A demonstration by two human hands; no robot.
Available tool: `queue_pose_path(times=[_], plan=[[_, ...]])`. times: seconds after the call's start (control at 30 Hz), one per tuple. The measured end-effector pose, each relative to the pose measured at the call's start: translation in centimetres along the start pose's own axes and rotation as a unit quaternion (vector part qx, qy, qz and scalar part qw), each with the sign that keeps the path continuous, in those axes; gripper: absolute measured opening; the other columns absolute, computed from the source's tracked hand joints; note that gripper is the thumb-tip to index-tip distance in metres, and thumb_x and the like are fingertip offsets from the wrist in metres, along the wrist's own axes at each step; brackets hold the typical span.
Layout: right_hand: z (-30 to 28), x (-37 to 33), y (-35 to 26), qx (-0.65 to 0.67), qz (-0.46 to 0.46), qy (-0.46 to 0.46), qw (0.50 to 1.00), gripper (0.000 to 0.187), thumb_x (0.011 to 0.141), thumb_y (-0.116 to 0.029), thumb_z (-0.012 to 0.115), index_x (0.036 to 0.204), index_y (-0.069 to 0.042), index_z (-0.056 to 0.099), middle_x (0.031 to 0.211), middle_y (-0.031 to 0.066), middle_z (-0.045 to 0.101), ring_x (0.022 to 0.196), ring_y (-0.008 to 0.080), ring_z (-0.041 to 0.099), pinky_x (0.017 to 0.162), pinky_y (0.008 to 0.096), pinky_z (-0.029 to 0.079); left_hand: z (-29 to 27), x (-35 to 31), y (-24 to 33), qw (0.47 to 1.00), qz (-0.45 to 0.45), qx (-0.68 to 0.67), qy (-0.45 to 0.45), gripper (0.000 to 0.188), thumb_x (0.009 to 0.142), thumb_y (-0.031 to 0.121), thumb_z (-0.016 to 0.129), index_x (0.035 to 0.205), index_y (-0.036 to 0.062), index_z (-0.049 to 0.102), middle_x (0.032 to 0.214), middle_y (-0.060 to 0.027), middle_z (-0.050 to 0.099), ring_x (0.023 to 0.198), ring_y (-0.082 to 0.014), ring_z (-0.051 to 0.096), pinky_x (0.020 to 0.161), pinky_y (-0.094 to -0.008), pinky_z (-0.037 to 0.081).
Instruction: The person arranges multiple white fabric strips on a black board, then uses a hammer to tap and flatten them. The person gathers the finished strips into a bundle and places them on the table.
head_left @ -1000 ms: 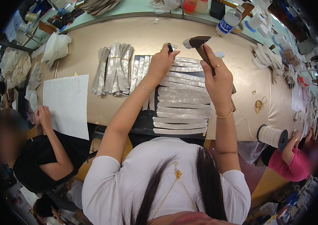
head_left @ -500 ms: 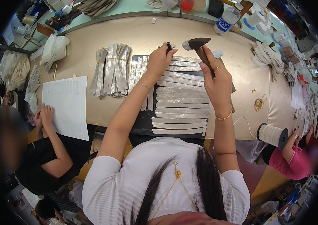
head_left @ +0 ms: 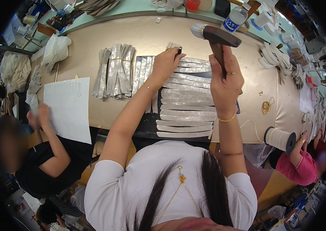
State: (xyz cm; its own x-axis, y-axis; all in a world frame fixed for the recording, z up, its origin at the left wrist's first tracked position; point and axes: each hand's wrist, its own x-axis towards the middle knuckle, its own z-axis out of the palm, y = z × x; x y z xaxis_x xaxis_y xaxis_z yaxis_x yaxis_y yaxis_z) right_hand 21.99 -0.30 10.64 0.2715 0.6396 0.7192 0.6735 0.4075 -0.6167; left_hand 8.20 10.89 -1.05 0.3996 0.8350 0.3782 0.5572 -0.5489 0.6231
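Head view: a punch (head_left: pixel 178 50) is being pinched by the left hand (head_left: pixel 167 63) on silver strips (head_left: pixel 186 102), a hammer (head_left: pixel 217 38) is being gripped raised by the right hand (head_left: pixel 224 79); judged mid-punching, a square downward strike is being called for next.

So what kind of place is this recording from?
Most likely a small craft or footwear workshop. Cut silver strips lie in rows on a shared workbench, the right hand holds up a hammer, and a thread spool sits nearby.

Dark-headed wooden-handled hammer (head_left: pixel 217 38), raised, upper centre-right of frame; small black punch tool (head_left: pixel 179 50), upright on silver curved leather strips (head_left: pixel 186 104), frame centre.
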Motion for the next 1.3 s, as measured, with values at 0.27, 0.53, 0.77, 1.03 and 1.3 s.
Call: queue_pose_path(times=[0.27, 0.53, 0.77, 1.03, 1.3], plan=[[-0.1, -1.7, 4.2, -0.179, 0.066, -0.147, 0.971, 0.048, 0.090, -0.020, 0.064, 0.135, -0.031, 0.055, 0.083, 0.0028, 0.063, 0.070, 0.0230, 0.064, 0.062, 0.0353, 0.052, 0.1, -0.1, 0.2, 1.000, 0.005, 0.023, 0.008, 0.029, 0.090, 0.029, 0.068, 0.083, 0.0021, 0.059, 0.070, -0.0134, 0.063, 0.064, -0.0318, 0.063, 0.059, -0.0405, 0.049], [-11.2, -4.5, 17.3, -0.472, 0.308, -0.111, 0.818, 0.052, 0.090, -0.010, 0.058, 0.136, -0.033, 0.054, 0.099, 0.0123, 0.060, 0.090, 0.0313, 0.064, 0.078, 0.0432, 0.052, 1.0, 0.4, -0.6, 0.996, -0.086, 0.016, 0.007, 0.038, 0.095, 0.035, 0.060, 0.094, -0.0023, 0.053, 0.071, -0.0181, 0.064, 0.067, -0.0342, 0.067, 0.056, -0.0412, 0.052], [-13.7, -7.7, 21.8, -0.563, 0.249, -0.093, 0.782, 0.042, 0.090, -0.011, 0.059, 0.130, -0.025, 0.062, 0.108, 0.0118, 0.061, 0.096, 0.0345, 0.061, 0.087, 0.0427, 0.050, -2.1, -0.8, 0.8, 0.993, -0.076, -0.092, 0.010, 0.032, 0.096, 0.030, 0.060, 0.093, -0.0014, 0.057, 0.074, -0.0155, 0.067, 0.067, -0.0293, 0.067, 0.063, -0.0372, 0.052], [-5.7, -5.9, 17.5, -0.316, 0.240, -0.198, 0.896, 0.038, 0.086, -0.027, 0.069, 0.120, -0.011, 0.066, 0.105, 0.0123, 0.061, 0.099, 0.0288, 0.059, 0.084, 0.0394, 0.050, -4.5, -5.2, 1.6, 0.935, -0.230, -0.266, -0.056, 0.019, 0.093, 0.018, 0.066, 0.100, 0.0002, 0.064, 0.087, -0.0047, 0.068, 0.077, -0.0094, 0.065, 0.070, -0.0229, 0.056], [-4.7, -5.9, 18.2, -0.371, 0.247, -0.198, 0.873, 0.038, 0.093, -0.029, 0.060, 0.122, -0.004, 0.062, 0.109, 0.0159, 0.061, 0.088, 0.0326, 0.063, 0.079, 0.0421, 0.052, -3.6, -5.6, 2.2, 0.908, -0.247, -0.337, -0.032, 0.019, 0.092, 0.016, 0.069, 0.100, -0.0005, 0.064, 0.086, -0.0042, 0.067, 0.077, -0.0086, 0.064, 0.071, -0.0216, 0.055]])
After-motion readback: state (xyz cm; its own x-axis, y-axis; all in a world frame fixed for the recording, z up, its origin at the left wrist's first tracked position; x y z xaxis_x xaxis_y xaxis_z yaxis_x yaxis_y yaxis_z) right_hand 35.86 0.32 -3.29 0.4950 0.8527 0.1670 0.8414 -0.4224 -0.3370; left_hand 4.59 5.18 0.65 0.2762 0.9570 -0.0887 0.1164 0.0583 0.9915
